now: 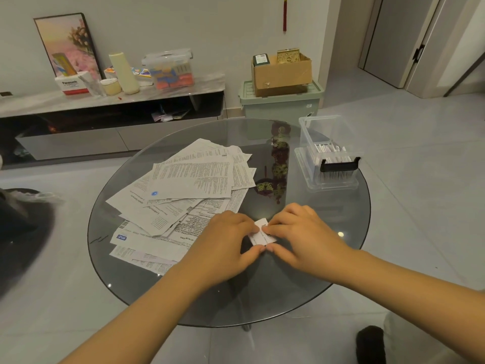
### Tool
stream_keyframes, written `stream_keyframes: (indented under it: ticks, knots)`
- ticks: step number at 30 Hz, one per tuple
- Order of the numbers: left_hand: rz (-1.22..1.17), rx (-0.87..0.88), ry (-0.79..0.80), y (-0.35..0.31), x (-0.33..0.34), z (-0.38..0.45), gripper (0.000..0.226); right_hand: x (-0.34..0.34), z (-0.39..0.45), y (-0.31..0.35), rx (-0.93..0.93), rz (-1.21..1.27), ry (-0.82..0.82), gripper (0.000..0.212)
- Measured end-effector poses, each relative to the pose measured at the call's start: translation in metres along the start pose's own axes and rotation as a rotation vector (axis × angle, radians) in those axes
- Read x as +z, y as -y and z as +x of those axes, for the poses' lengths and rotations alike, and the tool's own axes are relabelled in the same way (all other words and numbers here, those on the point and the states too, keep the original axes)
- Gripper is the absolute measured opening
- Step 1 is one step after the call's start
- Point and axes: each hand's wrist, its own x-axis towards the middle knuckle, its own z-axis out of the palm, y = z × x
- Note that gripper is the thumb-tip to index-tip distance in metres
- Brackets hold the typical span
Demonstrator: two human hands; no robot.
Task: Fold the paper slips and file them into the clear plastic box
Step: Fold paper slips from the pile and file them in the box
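I have my left hand [227,239] and right hand [301,232] pinching the folded paper slip [262,233]; uneven pressure could skew the crease.

Glass table [328,271], paper slips [189,185], plastic box [328,151]

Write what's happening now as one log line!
left hand + right hand: pinching folded slip | unfolded slips: piled left | clear box: open, holds slips
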Motion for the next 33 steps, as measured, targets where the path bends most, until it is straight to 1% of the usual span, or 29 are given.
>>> stream_keyframes:
  ticks: [4, 7, 9, 11, 12, 14, 16, 18, 21, 23, 25, 27, 29, 30, 31, 33]
  knots:
    - [-0.010, 0.034, 0.001, -0.001, -0.006, 0.003, 0.038, -0.001, 0.006, 0.000, -0.048, -0.056, -0.096, 0.035]
    - [-0.078, -0.008, 0.012, -0.006, -0.012, 0.006, 0.031, -0.007, 0.007, 0.000, 0.016, 0.030, -0.155, 0.035]
    - [-0.155, -0.104, -0.035, -0.007, -0.012, 0.007, 0.018, -0.013, 0.007, 0.000, 0.080, 0.147, -0.190, 0.027]
    - [-0.324, -0.253, -0.108, -0.014, -0.016, 0.012, 0.007, -0.023, 0.006, -0.002, 0.205, 0.328, -0.195, 0.019]
    - [-0.412, -0.307, -0.147, -0.016, -0.018, 0.014, 0.007, -0.027, 0.005, -0.003, 0.261, 0.397, -0.176, 0.017]
    - [-0.505, -0.347, -0.176, -0.021, -0.027, 0.022, 0.012, -0.035, 0.005, -0.006, 0.308, 0.424, -0.148, 0.013]
    - [-0.468, -0.314, -0.138, -0.026, -0.036, 0.033, 0.015, -0.046, 0.006, -0.011, 0.309, 0.413, -0.155, 0.010]
    - [-0.340, -0.258, -0.079, -0.029, -0.043, 0.045, 0.015, -0.059, 0.010, -0.016, 0.292, 0.405, -0.185, 0.009]
    - [-0.222, -0.204, -0.019, -0.036, -0.052, 0.067, 0.015, -0.077, 0.018, -0.024, 0.275, 0.367, -0.144, 0.008]
    - [-0.172, -0.160, 0.011, -0.040, -0.057, 0.083, 0.016, -0.086, 0.022, -0.032, 0.294, 0.353, -0.128, 0.010]
    - [-0.180, -0.132, -0.001, -0.043, -0.060, 0.097, 0.015, -0.092, 0.024, -0.040, 0.333, 0.343, -0.131, 0.008]
    - [-0.269, -0.121, -0.091, -0.047, -0.060, 0.113, 0.016, -0.098, 0.026, -0.052, 0.396, 0.330, -0.192, 0.005]
    - [-0.328, -0.099, -0.199, -0.051, -0.059, 0.133, 0.029, -0.105, 0.027, -0.069, 0.510, 0.330, -0.331, 0.004]
    - [-0.337, -0.086, -0.226, -0.053, -0.059, 0.139, 0.034, -0.108, 0.027, -0.075, 0.570, 0.333, -0.406, 0.004]
    - [-0.345, -0.067, -0.230, -0.055, -0.057, 0.150, 0.036, -0.112, 0.027, -0.086, 0.632, 0.321, -0.472, 0.005]
    - [-0.301, -0.011, -0.170, -0.058, -0.051, 0.164, 0.030, -0.116, 0.026, -0.102, 0.717, 0.278, -0.538, 0.008]
